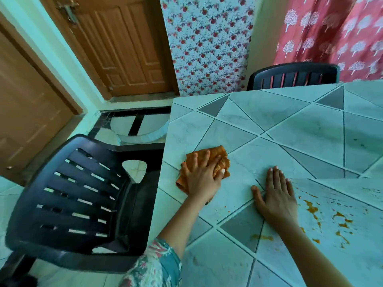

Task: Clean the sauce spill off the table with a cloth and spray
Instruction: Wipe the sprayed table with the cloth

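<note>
An orange cloth (220, 157) lies crumpled on the tiled table (290, 125) near its left edge. My left hand (202, 177) lies on top of the cloth with spread fingers pressing it down. My right hand (276, 193) rests flat on the bare tabletop to the right of the cloth. Orange-brown sauce spill (323, 216) streaks and spots the table just right of my right hand, and a smaller smear (262, 237) sits near my right forearm. No spray bottle is in view.
A dark plastic chair (78, 195) stands close against the table's left side. A second dark chair (294, 76) is at the far side. Wooden doors (124, 44) and a red curtain (335, 32) lie beyond.
</note>
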Tool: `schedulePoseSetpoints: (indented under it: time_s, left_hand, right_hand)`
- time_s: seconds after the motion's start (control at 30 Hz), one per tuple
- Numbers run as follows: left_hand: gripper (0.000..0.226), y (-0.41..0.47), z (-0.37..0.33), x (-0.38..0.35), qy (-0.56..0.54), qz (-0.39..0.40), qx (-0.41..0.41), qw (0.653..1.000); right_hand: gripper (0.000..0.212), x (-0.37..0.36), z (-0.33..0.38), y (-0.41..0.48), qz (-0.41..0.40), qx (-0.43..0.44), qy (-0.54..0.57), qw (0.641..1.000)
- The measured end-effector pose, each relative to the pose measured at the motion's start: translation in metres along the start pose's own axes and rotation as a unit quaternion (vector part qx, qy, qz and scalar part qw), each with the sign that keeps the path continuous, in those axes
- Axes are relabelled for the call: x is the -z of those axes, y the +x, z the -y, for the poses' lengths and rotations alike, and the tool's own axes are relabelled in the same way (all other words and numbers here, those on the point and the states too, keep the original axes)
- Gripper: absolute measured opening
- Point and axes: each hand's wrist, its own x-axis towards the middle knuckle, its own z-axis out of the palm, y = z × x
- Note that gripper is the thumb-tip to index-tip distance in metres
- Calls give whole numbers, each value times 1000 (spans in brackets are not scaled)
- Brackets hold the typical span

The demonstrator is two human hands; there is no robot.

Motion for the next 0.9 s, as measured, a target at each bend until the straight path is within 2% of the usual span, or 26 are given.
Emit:
schedulePoseSetpoints:
  time_s: [0.2, 0.33, 0.43, 0.57, 0.63, 0.7, 0.8, 0.9]
  left_hand:
    - [52, 72, 64, 25, -43, 10, 102, 994]
    - [53, 31, 88, 19, -32, -28, 108, 993]
    - [54, -26, 65, 3, -27, -62, 130, 989]
    - [68, -55, 7, -8, -9, -44, 70, 997]
    - [60, -40, 0, -2, 3, -15, 12, 1000]
    - [54, -15, 17, 6, 17, 9, -11, 1000]
    - [53, -2, 64, 17, -5, 3, 70, 998]
    - [54, -27, 91, 16, -38, -13, 122, 992]
  right_hand:
    - [95, 1, -1, -2, 11, -2, -7, 1000]
    - [94, -2, -1, -1, 11, -2, -9, 1000]
    - [94, -1, -1, 0, 10, 1, -10, 1000]
    - [95, 1, 0, 0, 11, 6, -9, 1000]
    - [95, 2, 0, -1, 11, 9, -9, 1000]
    - [96, 3, -1, 0, 14, 6, -3, 1000]
    - [97, 4, -2, -3, 16, 14, 1, 1000]
    - [95, 5, -2, -3, 16, 11, 6, 1000]
